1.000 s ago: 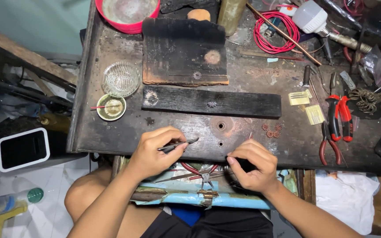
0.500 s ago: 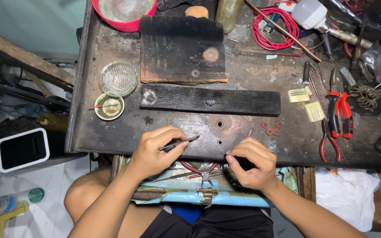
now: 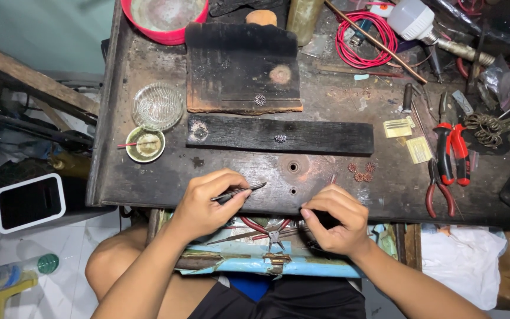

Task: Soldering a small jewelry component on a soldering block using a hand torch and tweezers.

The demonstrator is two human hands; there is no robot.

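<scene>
Head view looks straight down on a scorched, cluttered tabletop (image 3: 149,183) where fine metalwork is in hand. Left hand (image 3: 205,204) pinches a pair of tweezers (image 3: 240,192), fingers closed narrow round them, tips aimed right and lying just above the tabletop's near edge. Right hand (image 3: 334,218) is curled tight at that same edge, fingers bunched on something dark; what it grips cannot be told, as the knuckles cover it. Judging by this, the step is picking up or placing a tiny piece, and the next move calls for a steady tweezer tip and a light pinch. Small copper rings (image 3: 360,172) lie well to the right of the tweezers, beyond the right hand. Red pliers (image 3: 451,152) rest further right. Below the edge, a blue tray (image 3: 302,267) of tools is partly hidden by both wrists.
</scene>
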